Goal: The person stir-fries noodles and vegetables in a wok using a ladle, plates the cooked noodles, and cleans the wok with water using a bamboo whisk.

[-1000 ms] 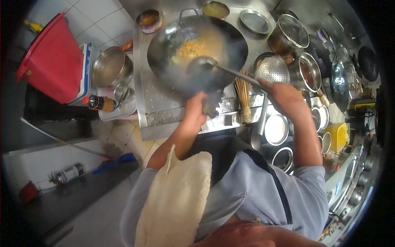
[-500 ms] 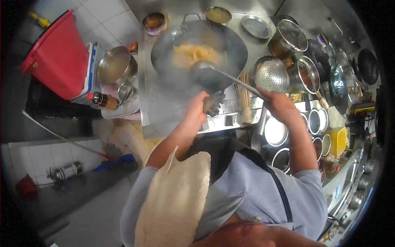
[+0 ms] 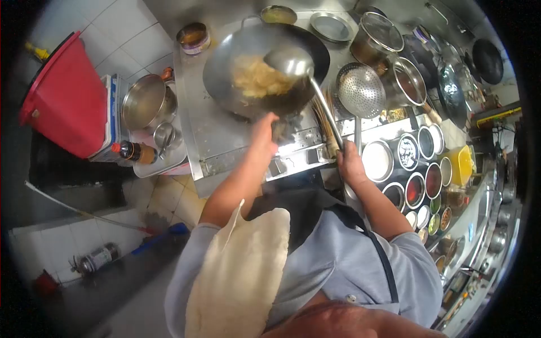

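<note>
A large dark wok (image 3: 217,73) sits on the steel stove, with a pale, yellowish heap of food (image 3: 256,79) in it. My left hand (image 3: 264,138) is closed at the near edge of the wok, with a dark rag partly visible beside it; the exact grip is hidden. My right hand (image 3: 350,164) is wrapped round the long handle of a steel ladle (image 3: 293,61). The ladle's bowl hangs over the right part of the wok, beside the food, its rounded underside toward me.
Right of the wok lie a bamboo brush (image 3: 327,127) and a perforated strainer (image 3: 362,90). Pots (image 3: 377,39) and round seasoning containers (image 3: 415,188) stand farther right. At left are a steel pot (image 3: 143,101), a sauce bottle (image 3: 135,152) and a red bin (image 3: 67,107).
The ladle has come up and over to the right of the food, its bowl turned over. My right hand has moved closer to my body. Steam has thinned, and the view has shifted.
</note>
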The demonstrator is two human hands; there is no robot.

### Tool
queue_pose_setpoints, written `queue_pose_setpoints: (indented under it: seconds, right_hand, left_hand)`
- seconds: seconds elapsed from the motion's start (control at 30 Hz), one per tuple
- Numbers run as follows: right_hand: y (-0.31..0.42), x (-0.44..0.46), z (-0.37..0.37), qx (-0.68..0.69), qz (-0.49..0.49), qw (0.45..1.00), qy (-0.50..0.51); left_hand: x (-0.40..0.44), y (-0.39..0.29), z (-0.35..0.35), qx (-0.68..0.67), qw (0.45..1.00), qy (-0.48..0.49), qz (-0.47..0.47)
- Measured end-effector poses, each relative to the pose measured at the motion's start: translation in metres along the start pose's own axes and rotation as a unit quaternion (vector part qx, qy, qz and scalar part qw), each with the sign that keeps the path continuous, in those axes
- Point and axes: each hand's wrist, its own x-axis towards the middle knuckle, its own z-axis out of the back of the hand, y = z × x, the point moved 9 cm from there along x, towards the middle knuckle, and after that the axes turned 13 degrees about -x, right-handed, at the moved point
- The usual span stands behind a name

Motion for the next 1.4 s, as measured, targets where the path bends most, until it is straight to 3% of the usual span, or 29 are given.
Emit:
queue_pose_setpoints:
  seconds: [0.03,0.1,0.17,0.23,0.27,0.3,0.37,0.5,0.53,0.57,0.63,0.7,0.77,0.83,0.93,1.07,1.13,1.23,1.4]
  right_hand:
    - [0.008,0.004,0.002,-0.004,-0.006,1.000,0.001]
    - [0.004,0.010,-0.018,-0.003,-0.138,0.969,0.203]
    - [0.013,0.012,-0.001,0.035,-0.154,0.973,0.167]
    - [0.011,-0.006,0.009,0.126,-0.157,0.978,0.052]
    - [0.003,-0.022,0.012,0.226,-0.249,0.935,0.110]
    - [-0.006,-0.039,0.017,0.334,-0.298,0.891,0.073]
    - [-0.023,-0.076,0.042,0.472,-0.315,0.822,0.041]
    - [-0.046,-0.170,0.116,0.470,-0.384,0.795,-0.013]
    - [-0.045,-0.199,0.126,0.448,-0.442,0.777,-0.005]
    - [-0.044,-0.231,0.136,0.408,-0.476,0.779,-0.013]
    - [-0.031,-0.291,0.148,0.341,-0.544,0.767,-0.026]
    - [-0.016,-0.346,0.162,0.285,-0.613,0.736,-0.037]
    - [-0.004,-0.378,0.176,0.074,-0.616,0.784,-0.015]
    - [0.008,-0.401,0.172,0.098,-0.659,0.746,-0.002]
    - [0.010,-0.420,0.157,0.094,-0.663,0.743,-0.006]
    - [0.003,-0.423,0.128,0.096,-0.655,0.749,0.022]
    - [0.001,-0.417,0.124,0.105,-0.658,0.745,0.037]
    - [0.004,-0.413,0.121,0.121,-0.662,0.738,0.054]
    - [0.013,-0.425,0.123,0.184,-0.699,0.690,0.023]
  left_hand:
    - [0.018,-0.007,-0.004,0.020,0.999,0.025,-0.009]
    - [-0.003,-0.026,-0.027,0.035,0.998,0.002,-0.045]
    - [-0.003,-0.033,-0.024,0.031,0.999,-0.018,-0.040]
    - [0.003,-0.038,-0.013,0.037,0.998,-0.044,-0.035]
    - [0.014,-0.041,-0.008,0.039,0.998,-0.028,-0.037]
    - [0.023,-0.043,-0.003,0.041,0.998,-0.011,-0.038]
    - [0.023,-0.047,-0.002,0.049,0.998,-0.018,-0.046]
    - [0.039,-0.064,0.025,0.163,0.986,-0.008,-0.031]
    - [-0.014,-0.062,-0.020,0.185,0.979,0.026,-0.075]
    - [0.016,-0.054,-0.006,0.150,0.987,0.055,-0.003]
    - [0.005,-0.055,-0.013,0.246,0.969,0.026,0.016]
    - [0.042,-0.069,-0.001,0.250,0.964,0.090,-0.023]
    - [0.034,-0.070,-0.005,0.216,0.974,0.042,-0.049]
    - [0.010,-0.067,-0.023,0.303,0.945,0.092,-0.080]
    - [0.029,-0.066,-0.011,0.266,0.961,0.065,-0.023]
    - [0.021,-0.061,-0.014,0.264,0.962,0.051,-0.041]
    - [0.015,-0.060,-0.020,0.288,0.949,0.116,-0.061]
    - [0.029,-0.066,-0.008,0.233,0.971,0.025,-0.043]
    - [0.031,-0.065,-0.009,0.236,0.971,0.029,-0.036]
